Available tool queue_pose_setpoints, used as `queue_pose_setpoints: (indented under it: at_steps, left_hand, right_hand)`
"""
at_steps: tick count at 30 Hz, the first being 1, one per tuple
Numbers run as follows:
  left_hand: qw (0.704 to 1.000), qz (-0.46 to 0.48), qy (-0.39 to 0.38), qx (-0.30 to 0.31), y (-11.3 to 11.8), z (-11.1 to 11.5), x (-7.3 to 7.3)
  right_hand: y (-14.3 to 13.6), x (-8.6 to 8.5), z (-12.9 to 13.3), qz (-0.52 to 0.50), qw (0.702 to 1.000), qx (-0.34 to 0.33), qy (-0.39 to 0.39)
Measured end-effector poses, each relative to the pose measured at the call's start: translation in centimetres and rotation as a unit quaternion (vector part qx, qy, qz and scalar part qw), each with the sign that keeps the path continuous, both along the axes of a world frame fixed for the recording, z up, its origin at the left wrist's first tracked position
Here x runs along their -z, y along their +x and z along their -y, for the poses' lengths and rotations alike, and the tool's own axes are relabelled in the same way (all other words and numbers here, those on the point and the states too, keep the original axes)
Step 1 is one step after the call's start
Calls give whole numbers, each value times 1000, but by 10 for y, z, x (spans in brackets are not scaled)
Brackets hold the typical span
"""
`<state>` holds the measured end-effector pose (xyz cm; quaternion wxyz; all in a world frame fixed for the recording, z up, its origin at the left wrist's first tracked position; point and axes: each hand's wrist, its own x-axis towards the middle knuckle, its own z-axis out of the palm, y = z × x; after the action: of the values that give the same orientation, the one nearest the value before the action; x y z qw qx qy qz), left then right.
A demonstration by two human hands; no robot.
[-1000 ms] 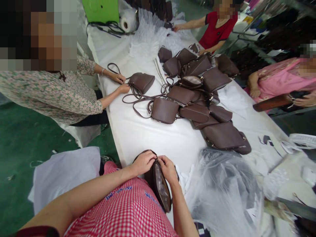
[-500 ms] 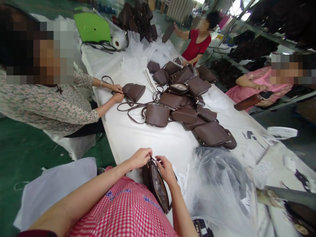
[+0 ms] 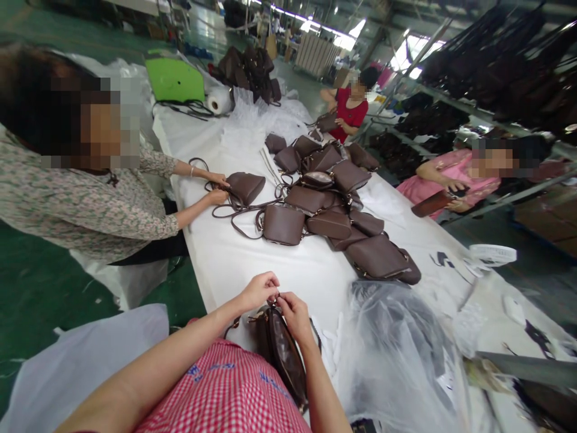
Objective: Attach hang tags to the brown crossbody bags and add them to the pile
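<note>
"What kind of place is this?"
"A bag workshop, on a factory floor: brown bags (image 3: pixel 331 224) lie heaped on the long white table (image 3: pixel 238 258)."
"And around the table?"
"Co-workers (image 3: pixel 90 204) handling goods, loaded metal racks (image 3: pixel 428 50) beyond it, green flooring (image 3: pixel 27 282) beside it."

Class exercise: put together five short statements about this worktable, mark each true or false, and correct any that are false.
1. The wearer's left hand and right hand are close together at the near brown bag. True.
2. That bag is closed. False: it gapes open.
3. Clear plastic lies to the right of the wearer's right hand. True.
4. The green panel is at the near end of the table. False: the green panel is at the far end, beside a white roll.
5. The person in the floral top handles another brown bag. True.
</note>
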<state>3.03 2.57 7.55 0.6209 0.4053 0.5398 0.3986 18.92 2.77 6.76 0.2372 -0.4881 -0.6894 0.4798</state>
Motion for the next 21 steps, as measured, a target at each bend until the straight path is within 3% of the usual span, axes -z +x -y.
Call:
queue_pose_setpoints:
  at_steps: [3, 5, 9, 15, 21]
  left_hand:
    - [997, 72, -11, -26, 0, 7, 12]
    - [998, 60, 10, -22, 0, 12, 17]
    - [994, -80, 76, 1, 2, 16, 20]
    - [961, -224, 152, 50, 7, 18, 13]
    - [935, -299, 173, 78, 11, 20, 12]
  right_hand:
    - [1, 8, 0, -9, 999, 15, -30]
    - [2, 12, 0, -14, 999, 19, -38]
    - [2, 14, 0, -28, 997, 35, -64]
    - [0, 14, 3, -61, 989, 65, -122]
    - [5, 18, 1, -25, 993, 75, -85]
